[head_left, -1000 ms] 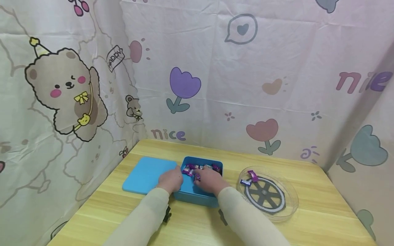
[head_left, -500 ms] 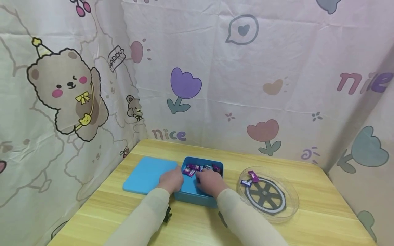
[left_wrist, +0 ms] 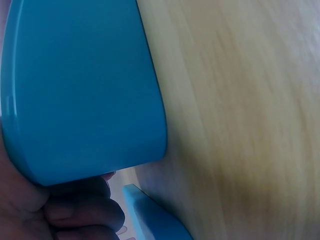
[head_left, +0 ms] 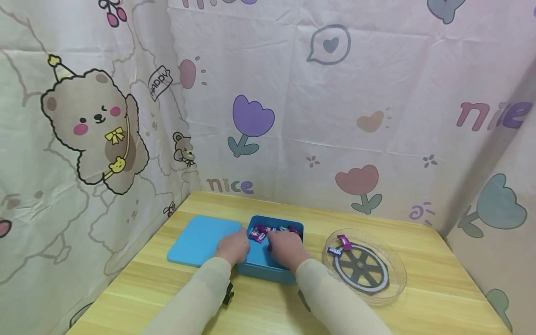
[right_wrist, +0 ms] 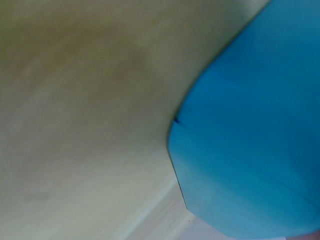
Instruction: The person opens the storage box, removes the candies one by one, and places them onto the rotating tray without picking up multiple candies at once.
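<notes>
A blue plastic box [head_left: 268, 274] stands uncovered on the table, with several candies [head_left: 257, 235] in purple and blue wrappers along its far side. My left hand [head_left: 233, 245] grips the box at its left wall; curled fingers [left_wrist: 85, 215] show beside the wall in the left wrist view. Inside the box, over its right part, is my right hand [head_left: 288, 249], fingers bent down. A bit of purple wrapper [head_left: 270, 247] shows under its fingertips, mostly hidden by the hand. The right wrist view shows only the box's outer wall [right_wrist: 250, 140] and the table.
Left of the box lies a flat blue lid [head_left: 201, 239]. On the right, a round clear tray [head_left: 398, 284] holds a purple candy [head_left: 345, 242] and a blue-and-white candy [head_left: 334, 251] above a dark wheel-like pattern. A printed curtain [head_left: 293, 153] hangs behind the table [head_left: 259, 307].
The purple candy seen at my right fingertips a second ago is now mostly hidden by the hand, which has shifted slightly within the box. My left hand keeps its grip.
</notes>
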Demonstrator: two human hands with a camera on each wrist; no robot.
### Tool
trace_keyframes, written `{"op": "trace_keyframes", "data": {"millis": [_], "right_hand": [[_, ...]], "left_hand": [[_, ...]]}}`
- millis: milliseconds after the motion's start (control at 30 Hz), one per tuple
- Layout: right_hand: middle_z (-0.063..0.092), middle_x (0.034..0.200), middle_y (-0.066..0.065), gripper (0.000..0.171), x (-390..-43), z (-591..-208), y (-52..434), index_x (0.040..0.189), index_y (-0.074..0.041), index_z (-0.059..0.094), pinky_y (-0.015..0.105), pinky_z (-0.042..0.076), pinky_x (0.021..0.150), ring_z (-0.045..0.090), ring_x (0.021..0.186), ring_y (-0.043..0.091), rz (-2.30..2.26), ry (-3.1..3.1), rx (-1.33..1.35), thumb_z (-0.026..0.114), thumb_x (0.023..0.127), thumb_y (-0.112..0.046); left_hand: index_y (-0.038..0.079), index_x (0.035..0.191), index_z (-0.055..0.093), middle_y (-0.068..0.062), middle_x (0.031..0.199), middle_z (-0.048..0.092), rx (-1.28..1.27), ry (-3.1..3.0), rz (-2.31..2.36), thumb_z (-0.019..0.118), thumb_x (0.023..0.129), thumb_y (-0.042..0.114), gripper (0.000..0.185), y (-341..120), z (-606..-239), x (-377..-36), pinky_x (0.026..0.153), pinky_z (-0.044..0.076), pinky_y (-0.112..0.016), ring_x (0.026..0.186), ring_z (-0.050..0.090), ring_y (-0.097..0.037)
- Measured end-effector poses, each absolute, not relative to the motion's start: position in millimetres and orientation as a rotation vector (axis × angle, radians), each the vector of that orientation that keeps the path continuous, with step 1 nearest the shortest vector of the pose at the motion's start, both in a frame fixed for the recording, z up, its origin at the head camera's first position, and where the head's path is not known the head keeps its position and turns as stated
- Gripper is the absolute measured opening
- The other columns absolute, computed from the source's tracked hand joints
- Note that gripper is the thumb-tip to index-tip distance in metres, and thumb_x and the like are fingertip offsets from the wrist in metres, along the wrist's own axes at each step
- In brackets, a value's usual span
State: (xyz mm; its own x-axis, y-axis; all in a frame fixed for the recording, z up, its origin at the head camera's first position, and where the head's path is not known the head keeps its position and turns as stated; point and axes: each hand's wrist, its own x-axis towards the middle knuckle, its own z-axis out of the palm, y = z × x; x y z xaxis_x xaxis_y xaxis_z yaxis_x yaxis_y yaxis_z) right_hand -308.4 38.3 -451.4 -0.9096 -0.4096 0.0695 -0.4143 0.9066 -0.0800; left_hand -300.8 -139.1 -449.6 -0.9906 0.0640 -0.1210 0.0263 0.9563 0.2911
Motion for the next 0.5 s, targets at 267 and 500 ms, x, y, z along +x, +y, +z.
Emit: {"op": "trace_keyframes", "data": {"millis": [267,500], "right_hand": [[0.059,0.078,-0.008,0.010,-313.1,-429.3,54.2,0.094,-0.021,0.063,0.033,0.051,0.066,0.054,0.070,0.014,0.367,-2.945,0.573,0.072,0.091,-0.020],[0.058,0.079,-0.007,0.010,-316.7,-413.4,87.1,0.093,-0.021,0.061,0.032,0.048,0.063,0.054,0.070,0.015,0.476,-2.901,0.460,0.071,0.090,-0.020]], "left_hand": [[-0.004,0.152,0.038,-0.021,0.135,0.060,0.068,2.990,0.428,0.052,0.103,0.015,0.054,-139.4,-451.1,-301.4,0.073,0.056,-0.048,0.094,0.060,-0.027],[-0.004,0.153,0.036,-0.022,0.135,0.060,0.074,2.980,0.439,0.051,0.103,0.015,0.055,-139.5,-451.1,-301.9,0.069,0.055,-0.046,0.089,0.059,-0.027]]}}
